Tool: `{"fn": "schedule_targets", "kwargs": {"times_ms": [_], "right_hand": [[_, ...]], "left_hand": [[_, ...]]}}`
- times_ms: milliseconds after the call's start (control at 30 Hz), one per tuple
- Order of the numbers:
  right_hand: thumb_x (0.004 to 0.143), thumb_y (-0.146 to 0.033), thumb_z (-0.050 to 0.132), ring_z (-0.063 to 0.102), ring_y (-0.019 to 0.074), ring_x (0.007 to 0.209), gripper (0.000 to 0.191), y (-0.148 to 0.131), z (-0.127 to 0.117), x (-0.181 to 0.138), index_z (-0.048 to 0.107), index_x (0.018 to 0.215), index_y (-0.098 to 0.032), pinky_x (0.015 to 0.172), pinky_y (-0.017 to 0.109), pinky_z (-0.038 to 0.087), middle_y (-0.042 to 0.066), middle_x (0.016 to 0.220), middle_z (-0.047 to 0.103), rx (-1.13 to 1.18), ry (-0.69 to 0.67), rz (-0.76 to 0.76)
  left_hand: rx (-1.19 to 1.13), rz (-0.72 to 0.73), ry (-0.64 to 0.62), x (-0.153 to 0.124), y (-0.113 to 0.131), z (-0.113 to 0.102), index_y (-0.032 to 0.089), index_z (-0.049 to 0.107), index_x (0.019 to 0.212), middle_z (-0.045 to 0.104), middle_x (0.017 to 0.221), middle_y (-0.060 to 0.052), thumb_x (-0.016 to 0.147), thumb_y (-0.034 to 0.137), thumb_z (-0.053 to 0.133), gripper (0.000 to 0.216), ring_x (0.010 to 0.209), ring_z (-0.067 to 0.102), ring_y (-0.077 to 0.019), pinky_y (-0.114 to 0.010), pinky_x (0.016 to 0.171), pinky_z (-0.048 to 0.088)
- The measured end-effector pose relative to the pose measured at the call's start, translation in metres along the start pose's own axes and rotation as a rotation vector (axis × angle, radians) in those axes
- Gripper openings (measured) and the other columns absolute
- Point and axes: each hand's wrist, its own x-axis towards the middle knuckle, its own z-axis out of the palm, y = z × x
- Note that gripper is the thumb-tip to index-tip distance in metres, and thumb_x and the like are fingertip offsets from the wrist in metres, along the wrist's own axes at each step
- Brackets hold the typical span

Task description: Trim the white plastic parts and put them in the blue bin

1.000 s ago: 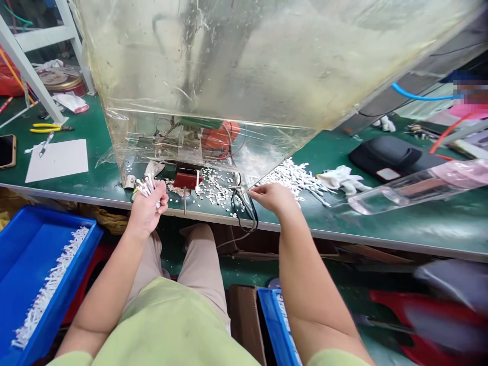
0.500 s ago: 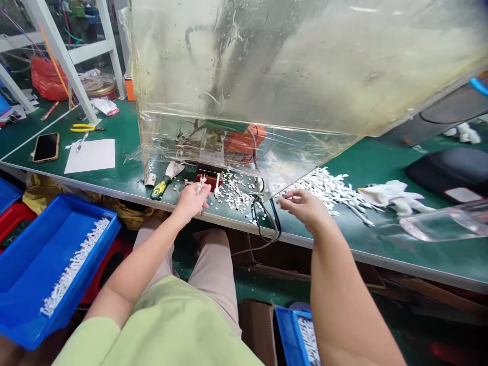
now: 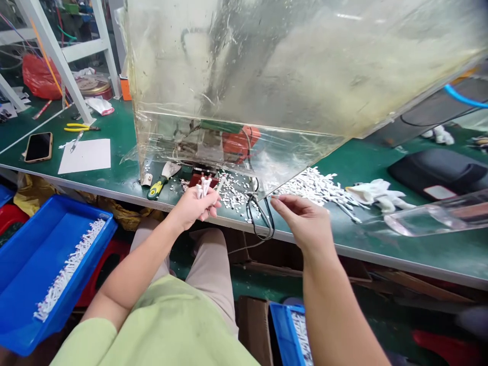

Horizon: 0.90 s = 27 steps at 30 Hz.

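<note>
The bunch of slender white pieces point(image 3: 205, 187) is in the left hand point(image 3: 195, 207), at the front edge of the green workbench point(image 3: 368, 235). Fingers are wrapped around it, with the ends projecting above the fist. The right hand point(image 3: 309, 217) is beside the cables point(image 3: 270, 219), thumb and forefinger drawn close together; at this angle, whether they pinch anything cannot be told.

In my judgement, sound handling calls for a light, even grip, piece ends kept level, and fingertips clear of the dark red block point(image 3: 195, 180) just beyond the bunch.

Obstructions: the clear shield point(image 3: 274, 66) slants over the working area and limits reach from above. The cables hang over the bench edge between the hands and could snag a wrist. Small white chips point(image 3: 233, 192) litter the surface near the block.

Surroundings: a loose white pile point(image 3: 316, 185) and a glove point(image 3: 375, 194) lie to the right; a scraper point(image 3: 162, 182), paper point(image 3: 86, 156) and phone point(image 3: 38, 147) to the left.
</note>
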Motion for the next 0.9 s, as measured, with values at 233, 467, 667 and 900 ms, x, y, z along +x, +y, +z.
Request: {"fn": "schedule_targets", "kwargs": {"times_ms": [233,467,667,900], "right_hand": [[0.064,-0.05,0.074,0.059,0.0161,0.062,0.033,-0.026,0.066,-0.018,0.071,0.077,-0.019,0.059,0.029,0.047,0.004,0.071,0.068,0.009,-0.382,-0.008],[0.075,-0.056,0.059,0.052,0.0123,0.054,0.04,-0.046,0.094,-0.025,0.069,0.068,-0.018,0.052,0.024,0.039,0.001,0.06,0.062,-0.145,-0.691,-0.114],[0.068,-0.06,0.065,0.051,0.0104,0.053,0.043,-0.036,0.129,-0.009,0.071,0.072,-0.017,0.046,0.021,0.036,0.002,0.063,0.062,0.082,-0.599,0.129],[0.064,-0.045,0.077,0.047,0.0043,0.046,0.032,-0.028,0.165,0.004,0.069,0.069,-0.014,0.034,0.013,0.028,0.001,0.062,0.06,0.435,-0.507,0.498]], "left_hand": [[-0.143,0.047,0.032,-0.006,-0.005,-0.004,0.015,0.056,0.089,0.05,0.057,0.005,0.066,0.032,0.073,0.033,0.043,0.042,-0.0037,-0.015,0.033,0.022],[-0.005,0.162,0.13,-0.013,-0.008,-0.018,0.015,0.055,0.073,0.043,0.048,0.007,0.069,0.035,0.069,0.025,0.04,0.037,-0.0032,-0.016,0.036,0.024],[-0.097,0.221,0.29,-0.014,-0.007,-0.037,0.017,0.054,0.08,0.044,0.053,0.007,0.069,0.036,0.068,0.026,0.04,0.038,-0.0037,-0.015,0.033,0.022],[-0.155,0.199,0.336,-0.025,-0.006,-0.052,0.017,0.054,0.081,0.044,0.056,0.007,0.066,0.036,0.072,0.03,0.041,0.04,-0.0035,-0.015,0.033,0.021]]}}
